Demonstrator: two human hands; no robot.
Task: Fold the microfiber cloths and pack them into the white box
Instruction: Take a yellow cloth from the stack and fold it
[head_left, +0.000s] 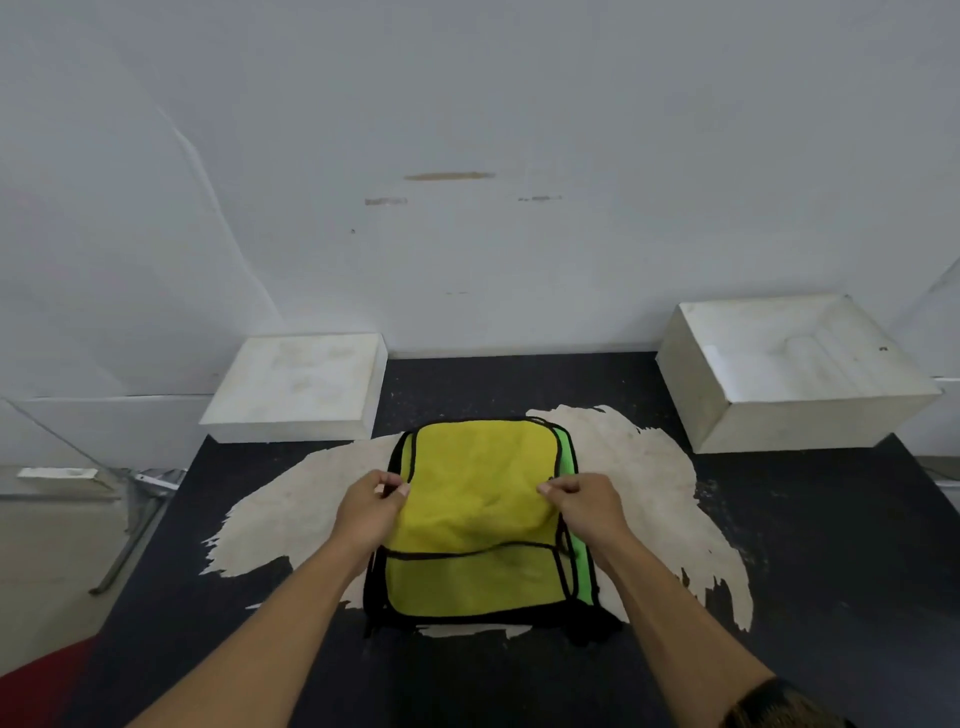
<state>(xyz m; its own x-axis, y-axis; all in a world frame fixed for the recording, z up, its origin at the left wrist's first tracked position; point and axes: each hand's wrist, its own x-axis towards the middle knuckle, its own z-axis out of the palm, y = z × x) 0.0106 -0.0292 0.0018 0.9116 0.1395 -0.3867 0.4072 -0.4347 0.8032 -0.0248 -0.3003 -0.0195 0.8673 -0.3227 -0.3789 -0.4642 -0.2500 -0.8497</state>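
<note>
The yellow microfiber cloth (478, 483) is seen at the middle of the counter (810, 561), on top of a small stack of black-hemmed cloths. A green cloth (582, 571) is showing along the stack's right edge. The yellow cloth's left edge is pinched by the left hand (371, 501) and its right edge by the right hand (582, 506). On both sides the fingers (551, 487) are curled and clamped on the fabric, and the cloth is puckered between them.

The counter is black and speckled. A large pale patch (665, 499), worn and ragged at its rim, is spread out under and around the stack. At the far right corner a white box (795, 374) is set against the wall. A flatter white box (298, 387) is placed at the far left, and both are well apart from the cloths. The wall (467, 130) behind is pale grey, marked with a few brown scuffs. Off the counter's left side a metal leg (132, 535) and pale floor are glimpsed. A dark band (779, 701) is worn on the right wrist.
</note>
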